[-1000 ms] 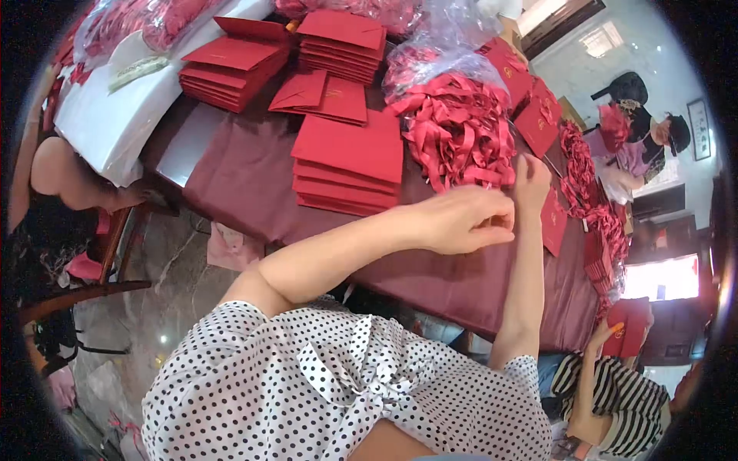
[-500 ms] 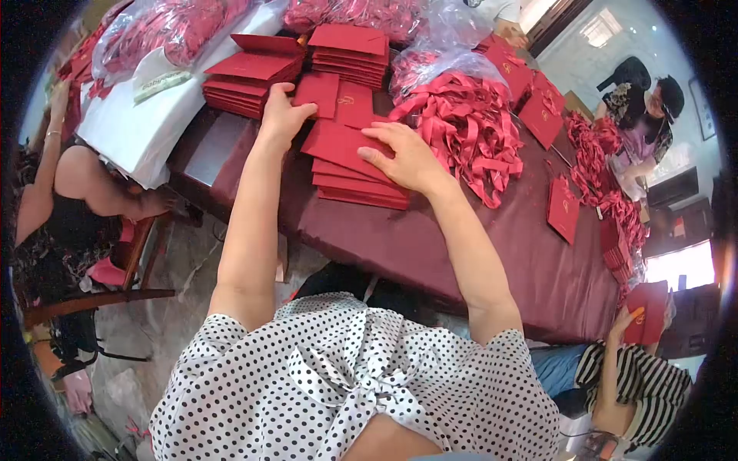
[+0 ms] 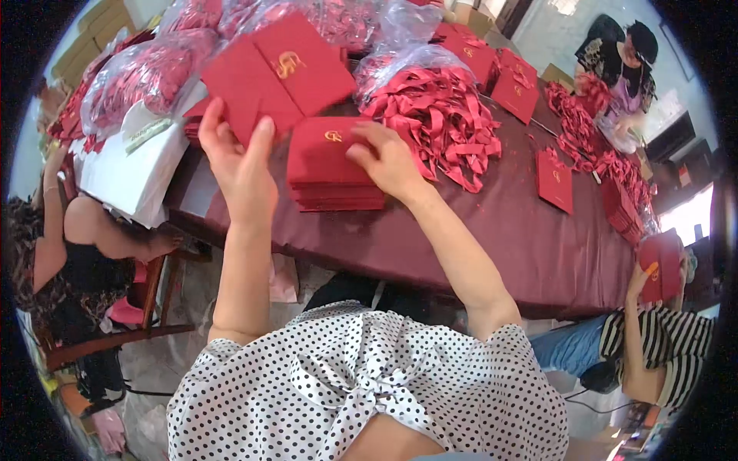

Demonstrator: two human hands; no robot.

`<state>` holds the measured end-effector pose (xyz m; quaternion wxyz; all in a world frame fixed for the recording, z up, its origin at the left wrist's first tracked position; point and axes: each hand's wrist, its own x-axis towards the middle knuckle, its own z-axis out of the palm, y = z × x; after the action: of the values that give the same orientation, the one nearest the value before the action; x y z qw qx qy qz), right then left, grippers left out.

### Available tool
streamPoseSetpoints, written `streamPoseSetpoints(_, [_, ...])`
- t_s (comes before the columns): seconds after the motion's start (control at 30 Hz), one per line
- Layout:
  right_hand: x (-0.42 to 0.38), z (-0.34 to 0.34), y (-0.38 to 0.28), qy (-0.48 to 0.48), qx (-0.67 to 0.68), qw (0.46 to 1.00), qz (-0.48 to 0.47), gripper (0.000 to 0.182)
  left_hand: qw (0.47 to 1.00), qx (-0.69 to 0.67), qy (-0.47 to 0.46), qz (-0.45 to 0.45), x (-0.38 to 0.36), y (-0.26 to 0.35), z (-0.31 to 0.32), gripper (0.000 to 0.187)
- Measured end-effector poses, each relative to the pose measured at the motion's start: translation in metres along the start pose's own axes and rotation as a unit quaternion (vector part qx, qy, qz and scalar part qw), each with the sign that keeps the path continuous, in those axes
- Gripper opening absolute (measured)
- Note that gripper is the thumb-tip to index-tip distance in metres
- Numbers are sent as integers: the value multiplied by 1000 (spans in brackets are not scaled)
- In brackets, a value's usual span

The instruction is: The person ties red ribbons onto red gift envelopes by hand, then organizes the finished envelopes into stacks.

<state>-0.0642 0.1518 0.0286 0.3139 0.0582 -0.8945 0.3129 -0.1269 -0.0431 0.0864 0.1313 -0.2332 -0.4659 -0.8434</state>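
Observation:
My left hand [image 3: 240, 173] is raised, its thumb and fingers gripping the lower edge of an opened red card folder [image 3: 265, 65] with a gold emblem and a crease across its middle. Just below it, a neat stack of red card folders [image 3: 330, 184] lies on the table, the top one showing the same gold mark. My right hand [image 3: 388, 165] hovers at the stack's right side, fingers apart and slightly blurred over the top folder. The raised folder hides most of the pile behind it.
A heap of red ribbons [image 3: 442, 123] spills from a clear bag onto the maroon tablecloth [image 3: 430, 246]. Plastic bags of red ribbon [image 3: 146, 77] and white sheets [image 3: 127, 173] are at the left. Ribboned red bags [image 3: 553, 180] lie rightward. Other people work around the table.
My left hand has lifted a folder, now unfolded and held up over the back piles. The near stack looks squared up, and my right hand stays by its right side.

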Motion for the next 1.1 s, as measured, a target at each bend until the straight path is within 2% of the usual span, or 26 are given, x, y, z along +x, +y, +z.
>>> streamPoseSetpoints(0.03, [-5, -8, -10, 37, 79, 991, 100, 41, 997, -15, 1, -70, -15, 5, 7, 60])
streamPoseSetpoints(0.1, [-12, -19, -11, 103, 340, 933, 65, 42, 996, -17, -25, -83, -48, -4, 19, 63])
streamPoseSetpoints(0.13, [-20, -30, -15, 76, 353, 929, 85, 34, 992, 10, -48, -113, -66, -3, 26, 66])
streamPoseSetpoints(0.17, [-26, -38, -24, 100, 365, 915, 139, 32, 986, 47, -87, -132, -85, -11, 29, 66])
streamPoseSetpoints(0.2, [-31, -43, -30, 125, 376, 898, 191, 30, 961, 187, -189, -71, -101, -24, 22, 66])
streamPoseSetpoints(0.23, [-39, -50, -21, 173, 392, 878, 213, 21, 954, 33, -207, -214, -119, -10, 36, 62])
streamPoseSetpoints(0.27, [-49, -70, -15, 141, 410, 868, 240, 22, 875, 7, -338, -345, -125, -1, 31, 55])
streamPoseSetpoints(0.3, [-60, -89, -13, 108, 429, 858, 261, 21, 798, 62, -497, -336, -123, 9, 28, 41])
streamPoseSetpoints(0.33, [-78, -105, 1, 81, 409, 865, 277, 21, 721, 79, -629, -279, -115, 25, 30, 32])
streamPoseSetpoints(0.37, [-92, -121, 5, 50, 386, 871, 298, 22, 654, 45, -733, -182, -105, 31, 32, 25])
streamPoseSetpoints(0.43, [-115, -135, 8, -2, 332, 888, 319, 23, 657, 61, -708, -251, -94, 40, 46, 23])
streamPoseSetpoints(0.47, [-123, -132, 8, 2, 333, 885, 326, 23, 762, 75, -631, -126, -96, 31, 59, 19])
streamPoseSetpoints(0.5, [-129, -127, 7, 0, 321, 893, 314, 22, 803, 158, -572, 52, -95, 14, 75, 16])
streamPoseSetpoints(0.53, [-135, -124, 8, -3, 308, 902, 301, 21, 818, 221, -511, 145, -98, -8, 88, 18])
streamPoseSetpoints(0.57, [-138, -124, 9, -22, 186, 924, 332, 19, 799, 273, -514, 151, -101, -32, 95, 18])
streamPoseSetpoints(0.6, [-142, -122, 9, -19, 183, 924, 336, 19, 778, 324, -514, 158, -105, -52, 102, 18])
streamPoseSetpoints(0.67, [-148, -117, 9, 57, 258, 908, 324, 19, 777, 323, -516, 161, -110, -75, 113, 18])
streamPoseSetpoints(0.73, [-161, -122, 23, 49, 239, 908, 342, 20, 773, 325, -520, 160, -113, -88, 121, 19])
streamPoseSetpoints(0.8, [-165, -123, 25, 43, 219, 906, 359, 22, 801, 266, -529, 85, -114, -101, 127, 22])
streamPoseSetpoints(0.87, [-158, -125, 13, 63, 237, 899, 362, 21, 789, 255, -553, 83, -116, -113, 125, 23])
streamPoseSetpoints(0.9, [-157, -128, 16, 64, 234, 899, 364, 21, 792, 241, -560, 44, -116, -116, 123, 22])
streamPoseSetpoints(0.93, [-155, -132, 21, 43, 121, 935, 329, 19, 793, 228, -566, 6, -117, -121, 121, 22])
streamPoseSetpoints(0.97, [-151, -136, 27, 23, 6, 957, 290, 18, 786, 236, -571, 16, -119, -126, 117, 22])
streamPoseSetpoints(1.0, [-142, -143, 34, 59, -39, 957, 280, 14, 786, 234, -573, 16, -117, -126, 117, 22])
streamPoseSetpoints(1.07, [-123, -159, 62, 64, -204, 971, 108, 16, 781, 219, -582, -67, -114, -120, 117, 22])
streamPoseSetpoints(1.1, [-114, -163, 78, 29, -261, 965, 28, 20, 780, 212, -583, -81, -111, -122, 117, 22])
